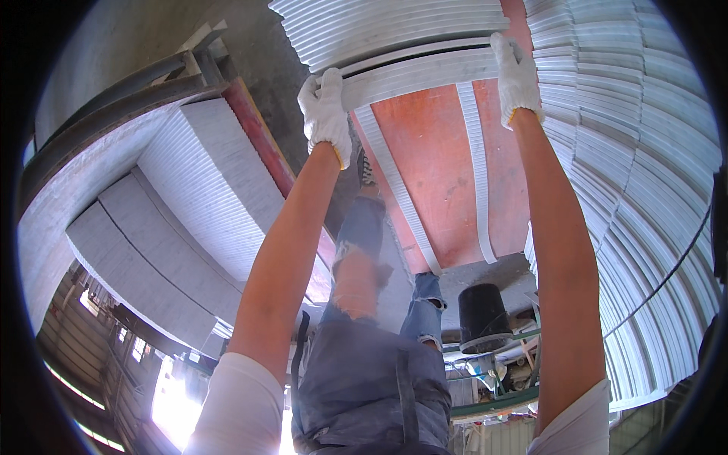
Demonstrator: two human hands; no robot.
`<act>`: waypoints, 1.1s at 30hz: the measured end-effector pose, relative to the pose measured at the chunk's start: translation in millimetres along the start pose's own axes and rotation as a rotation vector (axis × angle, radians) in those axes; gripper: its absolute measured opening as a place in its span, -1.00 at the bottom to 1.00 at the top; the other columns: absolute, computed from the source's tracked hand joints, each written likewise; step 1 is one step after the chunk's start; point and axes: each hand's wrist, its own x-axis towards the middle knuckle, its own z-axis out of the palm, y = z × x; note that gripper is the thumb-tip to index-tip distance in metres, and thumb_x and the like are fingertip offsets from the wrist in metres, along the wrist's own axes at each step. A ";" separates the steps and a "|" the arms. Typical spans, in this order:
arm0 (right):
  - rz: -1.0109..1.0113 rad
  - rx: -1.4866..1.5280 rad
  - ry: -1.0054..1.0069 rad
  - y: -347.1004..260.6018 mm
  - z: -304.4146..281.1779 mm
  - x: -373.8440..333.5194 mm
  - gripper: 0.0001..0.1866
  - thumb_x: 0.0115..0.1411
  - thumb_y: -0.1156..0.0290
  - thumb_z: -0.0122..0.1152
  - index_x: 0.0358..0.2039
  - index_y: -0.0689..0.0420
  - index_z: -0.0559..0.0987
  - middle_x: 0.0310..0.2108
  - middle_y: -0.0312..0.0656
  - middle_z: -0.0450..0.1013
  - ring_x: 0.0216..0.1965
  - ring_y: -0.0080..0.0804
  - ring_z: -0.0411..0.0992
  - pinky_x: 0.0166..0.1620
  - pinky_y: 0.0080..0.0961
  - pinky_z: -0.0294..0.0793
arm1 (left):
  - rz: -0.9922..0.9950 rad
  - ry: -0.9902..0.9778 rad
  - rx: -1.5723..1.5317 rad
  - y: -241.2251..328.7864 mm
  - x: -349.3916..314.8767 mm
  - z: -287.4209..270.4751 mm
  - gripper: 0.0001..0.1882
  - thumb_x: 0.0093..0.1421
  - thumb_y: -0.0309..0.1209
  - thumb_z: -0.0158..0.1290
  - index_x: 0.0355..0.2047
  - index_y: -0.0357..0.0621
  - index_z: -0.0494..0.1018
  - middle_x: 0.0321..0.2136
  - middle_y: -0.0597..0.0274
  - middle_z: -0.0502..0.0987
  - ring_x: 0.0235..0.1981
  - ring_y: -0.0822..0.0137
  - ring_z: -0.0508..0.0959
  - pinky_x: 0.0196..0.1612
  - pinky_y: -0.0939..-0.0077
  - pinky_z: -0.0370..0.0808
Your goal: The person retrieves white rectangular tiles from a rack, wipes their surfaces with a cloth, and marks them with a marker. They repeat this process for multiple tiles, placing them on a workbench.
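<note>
My left hand [324, 110], in a white knitted glove, is closed around the left end of a long pale grey slat [421, 74]. The slat's right end is gripped by my right hand [518, 83], gloved the same way. Both arms reach straight out, and the slat lies crosswise at the near edge of a stack of similar grey slats [394, 29]. A narrow dark gap shows behind it. Under and nearer than the slat is a reddish board [436, 159], with two ribbed light strips, a left strip [396, 186] and a right strip [475, 167], running lengthwise on it.
Tall stacks of grey slats [637, 144] fill the right side. On the left, more stacked pieces [220, 182] stand beside a red board edge [258, 133] and a metal frame [114, 110]. A black bucket [483, 311] is near my legs.
</note>
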 end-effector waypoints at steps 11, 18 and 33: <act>0.225 0.340 0.022 13.5 -2.0 18.9 -0.36 0.32 -0.03 0.18 0.25 0.13 0.44 0.16 -0.14 0.41 0.16 -0.34 0.38 0.27 -0.31 0.36 | -0.194 -0.032 -0.185 5.4 3.2 -6.1 -0.42 0.27 -0.10 0.23 0.16 -0.15 0.36 0.00 0.20 0.52 0.03 0.26 0.49 0.06 0.13 0.45; 0.411 0.482 -0.203 -5.4 -11.0 16.1 -0.37 0.29 -0.01 0.20 0.23 0.12 0.42 0.20 -0.06 0.36 0.18 -0.19 0.39 0.26 -0.22 0.50 | -0.625 -0.317 -0.227 36.8 19.8 -14.3 -0.57 0.30 -0.26 0.19 0.12 -0.14 0.44 0.03 0.12 0.49 0.07 0.09 0.51 0.12 -0.15 0.54; 0.369 0.341 -0.274 89.4 -26.6 17.3 -0.49 0.39 0.05 0.11 0.21 0.09 0.45 0.13 -0.23 0.47 0.14 -0.37 0.44 0.25 -0.24 0.45 | -0.691 -0.207 -0.275 -31.9 2.2 -15.6 -0.70 0.37 -0.23 0.10 0.04 -0.05 0.48 -0.13 0.22 0.61 -0.16 0.21 0.63 -0.20 0.16 0.64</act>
